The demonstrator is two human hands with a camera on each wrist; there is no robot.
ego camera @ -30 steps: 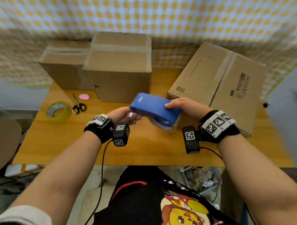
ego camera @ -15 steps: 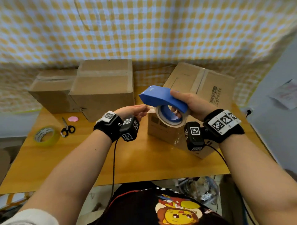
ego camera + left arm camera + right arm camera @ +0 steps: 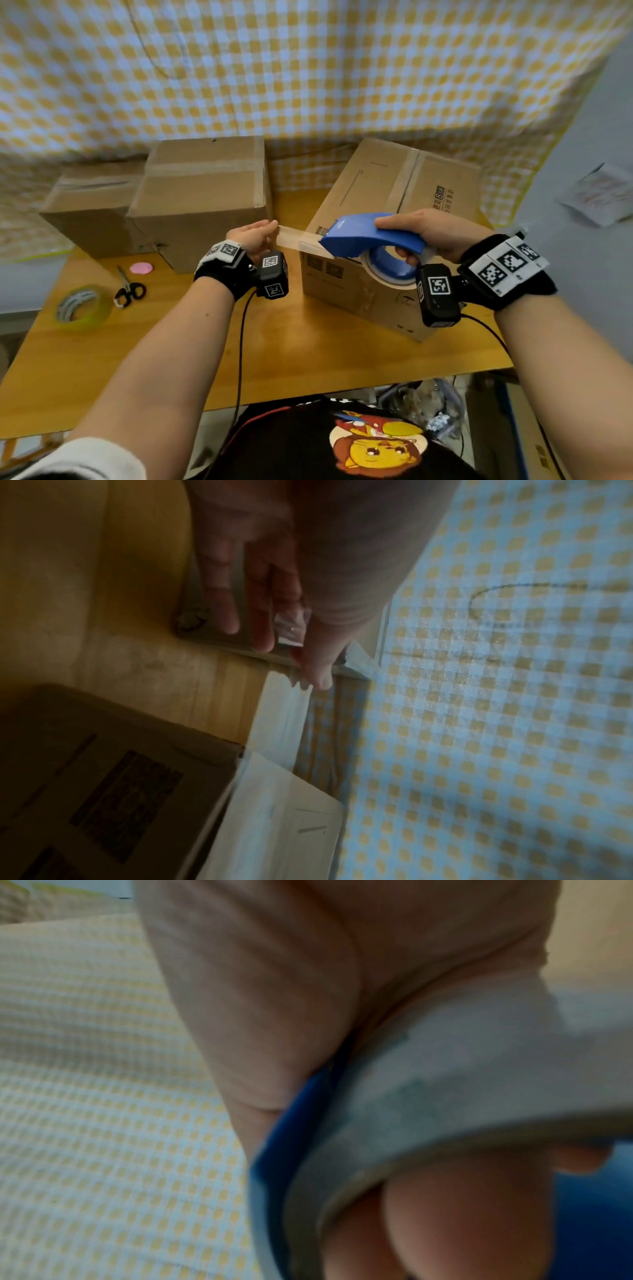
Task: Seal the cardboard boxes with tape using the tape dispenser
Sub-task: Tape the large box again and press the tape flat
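My right hand (image 3: 424,236) grips the blue tape dispenser (image 3: 370,236), thumb on top and fingers through its roll (image 3: 394,274), in front of the near left corner of the right cardboard box (image 3: 383,192). A strip of clear tape (image 3: 298,240) runs left from the dispenser to my left hand (image 3: 257,236), which pinches its free end (image 3: 289,627) between thumb and fingers. In the right wrist view the roll (image 3: 462,1083) and blue frame (image 3: 301,1123) fill the picture under my right hand (image 3: 308,988). Two taped boxes, a tall box (image 3: 202,192) and a low box (image 3: 92,205), stand at the back left.
On the wooden table (image 3: 308,353) at the left lie a yellow-green tape roll (image 3: 82,306), black-handled scissors (image 3: 128,289) and a small pink disc (image 3: 141,268). A yellow checked cloth (image 3: 308,68) hangs behind. Cables run from both wrist cameras.
Both hands have risen from the table. My left hand has drawn away from the dispenser, and a strip of tape now stretches between them. The dispenser now lies level.
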